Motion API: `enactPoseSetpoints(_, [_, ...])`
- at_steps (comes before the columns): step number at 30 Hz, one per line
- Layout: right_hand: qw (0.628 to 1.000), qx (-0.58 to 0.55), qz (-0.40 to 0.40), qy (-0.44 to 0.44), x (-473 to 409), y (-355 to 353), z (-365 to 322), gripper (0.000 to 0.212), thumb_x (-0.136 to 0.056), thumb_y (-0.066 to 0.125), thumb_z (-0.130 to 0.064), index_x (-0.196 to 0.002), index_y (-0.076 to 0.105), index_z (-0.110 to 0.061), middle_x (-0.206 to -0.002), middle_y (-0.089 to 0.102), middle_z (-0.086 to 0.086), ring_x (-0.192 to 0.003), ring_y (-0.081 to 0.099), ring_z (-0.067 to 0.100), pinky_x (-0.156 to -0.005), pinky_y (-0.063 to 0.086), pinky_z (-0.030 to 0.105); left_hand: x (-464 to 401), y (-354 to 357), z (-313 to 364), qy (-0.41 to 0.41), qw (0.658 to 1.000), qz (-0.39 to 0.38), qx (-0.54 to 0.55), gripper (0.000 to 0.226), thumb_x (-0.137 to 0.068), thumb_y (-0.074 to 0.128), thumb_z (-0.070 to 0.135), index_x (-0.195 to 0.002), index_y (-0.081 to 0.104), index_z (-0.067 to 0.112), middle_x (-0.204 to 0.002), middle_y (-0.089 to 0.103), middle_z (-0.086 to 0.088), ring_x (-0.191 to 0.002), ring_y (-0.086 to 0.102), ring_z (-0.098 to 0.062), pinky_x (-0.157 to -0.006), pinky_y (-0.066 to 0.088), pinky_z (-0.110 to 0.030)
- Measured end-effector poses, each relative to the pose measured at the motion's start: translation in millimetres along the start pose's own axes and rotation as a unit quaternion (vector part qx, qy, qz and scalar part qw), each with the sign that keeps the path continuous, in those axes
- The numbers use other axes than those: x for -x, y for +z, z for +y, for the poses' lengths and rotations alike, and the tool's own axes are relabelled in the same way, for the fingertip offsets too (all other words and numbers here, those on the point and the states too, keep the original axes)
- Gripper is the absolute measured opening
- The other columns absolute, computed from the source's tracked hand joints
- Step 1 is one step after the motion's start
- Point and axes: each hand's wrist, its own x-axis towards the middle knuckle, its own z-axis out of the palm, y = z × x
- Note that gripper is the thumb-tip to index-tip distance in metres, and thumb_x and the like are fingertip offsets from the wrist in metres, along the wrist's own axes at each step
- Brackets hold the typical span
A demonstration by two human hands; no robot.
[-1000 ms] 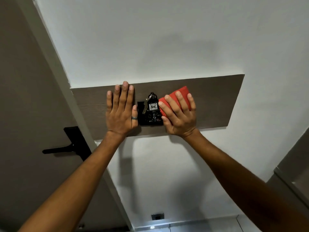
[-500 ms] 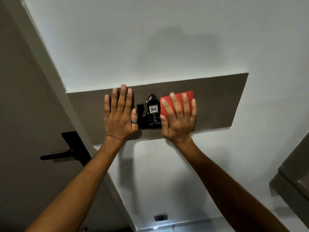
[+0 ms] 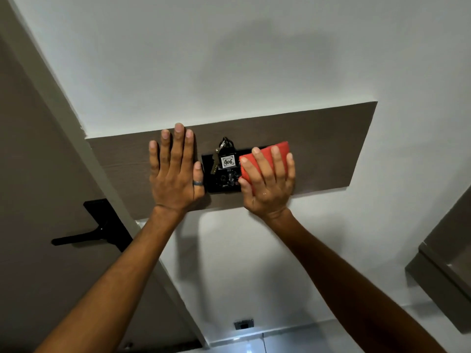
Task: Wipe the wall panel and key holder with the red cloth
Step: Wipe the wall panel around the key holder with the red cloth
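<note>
Right hand point(image 3: 267, 182) lies flat with fingers spread, pressing the folded red cloth point(image 3: 270, 154) against the brown wall panel point(image 3: 328, 146), just right of the black key holder point(image 3: 224, 171) and touching its edge; left hand point(image 3: 175, 171) is open and empty, palm braced on the panel just left of the holder; both arms reach up and forward. Wiping looks under way; no dust or sheen shows which parts are done, and judging by the cloth's place, the holder itself seems not yet covered.
</note>
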Motion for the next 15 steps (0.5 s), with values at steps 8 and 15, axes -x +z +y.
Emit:
enactPoseSetpoints(8, [0.991, 0.020, 0.012, 0.135, 1, 0, -1, 0.037, -0.107, 0.049, -0.040, -0.136, 0.064, -0.024, -0.143, 0.065, 0.009, -0.144, 0.048, 0.037, -0.125, 0.031, 0.057, 0, 1, 1, -0.002, 1.000, 0.006, -0.012, 0.062, -0.104, 0.029, 0.029, -0.162, 0.017, 0.008, -0.172, -0.001, -0.003, -0.159, 0.000, -0.025, -0.131, 0.003, -0.046])
enactPoseSetpoints(15, [0.978, 0.084, 0.051, 0.182, -51, -4, 61, 0.042, -0.104, 0.062, -0.039, -0.144, 0.060, -0.026, -0.153, 0.058, 0.004, -0.151, 0.044, 0.032, -0.128, 0.029, 0.051, 0, 4, 1, -0.002, 1.000, 0.017, -0.019, 0.062, -0.105, 0.028, 0.029, -0.162, 0.018, 0.007, -0.172, 0.003, -0.005, -0.159, 0.003, -0.026, -0.131, 0.004, -0.047])
